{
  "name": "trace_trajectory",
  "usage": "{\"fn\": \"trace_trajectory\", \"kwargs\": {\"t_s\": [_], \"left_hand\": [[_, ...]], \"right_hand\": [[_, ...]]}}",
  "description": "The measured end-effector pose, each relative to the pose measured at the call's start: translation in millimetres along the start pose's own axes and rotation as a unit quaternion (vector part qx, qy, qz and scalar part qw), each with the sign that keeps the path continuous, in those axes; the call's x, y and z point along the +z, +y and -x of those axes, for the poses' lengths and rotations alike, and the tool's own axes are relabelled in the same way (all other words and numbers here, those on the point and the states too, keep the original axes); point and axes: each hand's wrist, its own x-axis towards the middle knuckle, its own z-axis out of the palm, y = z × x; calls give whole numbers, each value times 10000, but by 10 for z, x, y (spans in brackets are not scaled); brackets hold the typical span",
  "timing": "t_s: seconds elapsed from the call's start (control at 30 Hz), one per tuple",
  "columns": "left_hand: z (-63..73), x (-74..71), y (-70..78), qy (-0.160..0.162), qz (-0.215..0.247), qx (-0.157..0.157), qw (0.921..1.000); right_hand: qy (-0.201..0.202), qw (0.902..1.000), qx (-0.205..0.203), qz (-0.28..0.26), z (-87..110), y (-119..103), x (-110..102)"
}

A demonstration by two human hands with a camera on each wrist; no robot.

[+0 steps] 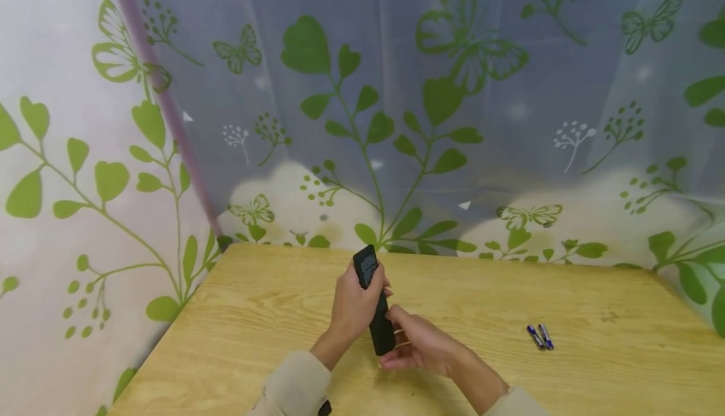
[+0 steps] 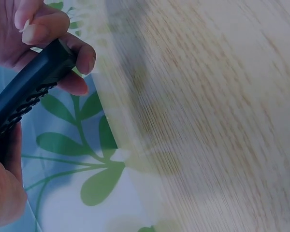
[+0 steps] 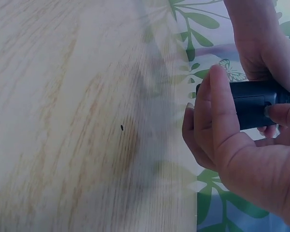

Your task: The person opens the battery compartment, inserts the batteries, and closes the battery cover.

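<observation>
Head view: left hand (image 1: 352, 303) grips black remote (image 1: 382, 334), right hand (image 1: 418, 340) holds lower end; likely light, stiff; grasp by sides.

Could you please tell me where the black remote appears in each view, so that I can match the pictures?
Head: black remote, near the middle across, below centre.
Left wrist: black remote, at the left edge, mostly in the upper half.
Right wrist: black remote, towards the right edge, partly hidden by fingers.
Shared landmark: the wood-grain table.

Left hand (image 1: 354, 303) curled, right hand (image 1: 421, 342) near it
</observation>
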Motion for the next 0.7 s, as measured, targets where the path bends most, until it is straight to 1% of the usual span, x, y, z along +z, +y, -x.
{"fn": "trace_trajectory", "kwargs": {"t_s": [0.1,0.2,0.37,0.43,0.53,0.6,0.7], "left_hand": [[13,6,27,-27,-103,80,9999],[-2,9,-1,30,-113,99,9999],[-39,0,-34,244,107,-77,9996],[-46,-3,-20,255,129,-159,9995],[-49,5,-17,235,26,-153,9996],[-64,20,-54,227,-22,-155,9996],[-95,40,-163,247,-48,-143,9996]], "right_hand": [[-27,10000,-17,39,-8,13,-1],[47,9999,-58,121,-14,39,-1],[278,9989,-163,330,3,49,-8],[321,9986,-191,372,12,34,-5],[350,9984,-216,395,24,15,3],[342,9985,-205,362,29,7,5],[317,9989,-181,303,31,4,-1]]}}
